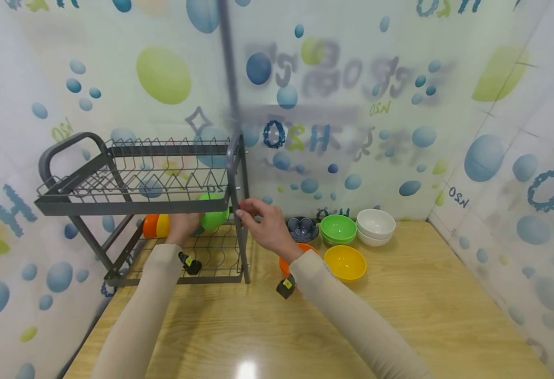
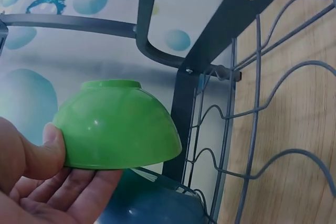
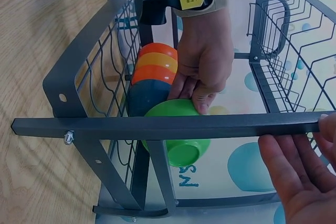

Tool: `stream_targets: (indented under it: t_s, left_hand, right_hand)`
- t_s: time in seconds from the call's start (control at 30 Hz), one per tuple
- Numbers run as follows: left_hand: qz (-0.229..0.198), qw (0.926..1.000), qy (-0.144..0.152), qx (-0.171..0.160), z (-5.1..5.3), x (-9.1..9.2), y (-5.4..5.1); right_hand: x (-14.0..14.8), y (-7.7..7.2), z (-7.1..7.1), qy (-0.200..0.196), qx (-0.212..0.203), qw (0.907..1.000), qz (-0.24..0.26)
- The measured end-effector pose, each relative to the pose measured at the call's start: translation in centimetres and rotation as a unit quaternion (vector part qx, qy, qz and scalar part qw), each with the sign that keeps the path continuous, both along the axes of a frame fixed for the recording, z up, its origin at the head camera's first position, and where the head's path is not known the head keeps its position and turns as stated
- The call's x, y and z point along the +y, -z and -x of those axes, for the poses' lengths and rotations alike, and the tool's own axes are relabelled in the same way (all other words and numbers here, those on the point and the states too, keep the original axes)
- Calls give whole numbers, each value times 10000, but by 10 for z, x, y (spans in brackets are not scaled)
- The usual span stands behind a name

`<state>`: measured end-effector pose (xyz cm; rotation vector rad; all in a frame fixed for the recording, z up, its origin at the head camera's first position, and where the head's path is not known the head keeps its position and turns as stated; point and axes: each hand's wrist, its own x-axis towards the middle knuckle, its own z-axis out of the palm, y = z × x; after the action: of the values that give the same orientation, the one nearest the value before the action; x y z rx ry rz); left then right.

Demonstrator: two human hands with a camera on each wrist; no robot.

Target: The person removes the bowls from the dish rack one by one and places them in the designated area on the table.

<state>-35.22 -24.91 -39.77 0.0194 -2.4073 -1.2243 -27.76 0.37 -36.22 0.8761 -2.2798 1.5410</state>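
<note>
Inside the lower level of a rack [image 1: 134,209], a person's left hand [image 1: 183,228] holds a green bowl [image 1: 213,220] just right of its pinching fingers [image 2: 86,192], while the right hand [image 1: 269,227] grips the near right post [image 1: 243,252].

Wood-grain table [image 1: 447,295], stacked white bowls [image 1: 375,226] beside stacked green bowls [image 1: 338,229], yellow bowl [image 1: 345,262] in front, spotted wall covering [image 1: 343,152] behind.

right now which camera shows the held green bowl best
The left wrist view: the green bowl appears large, foot to rim, only the left grip covering an edge. The head view shows it small, partly behind the rack; the right wrist view, crossed by a rack bar.
</note>
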Motion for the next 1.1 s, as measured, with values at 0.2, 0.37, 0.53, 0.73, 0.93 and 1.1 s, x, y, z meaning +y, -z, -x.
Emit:
stream_targets:
  t_s: [0.2,0.37,0.53,0.73,0.93,1.1]
  left_hand:
    - [-288,9996,13,-81,-6,0,-2]
    - [-516,9987,56,-9,-14,-1,-3]
    - [-529,9984,100,-192,-31,0,-4]
    - [-428,9980,-42,-461,-50,1,-7]
    - [-368,9988,-204,-266,-67,4,-8]
    - [-130,9994,-190,262,-83,6,-5]
  right_hand:
    - [-1,0,0,-2,-1,10000,-27]
    - [-1,0,0,-12,34,10000,-38]
    - [-1,-1,1,2,34,10000,-64]
    - [0,-2,0,-14,-68,10000,-64]
    - [1,-2,0,12,-90,9999,-86]
    - [1,-2,0,-41,-128,9999,-56]
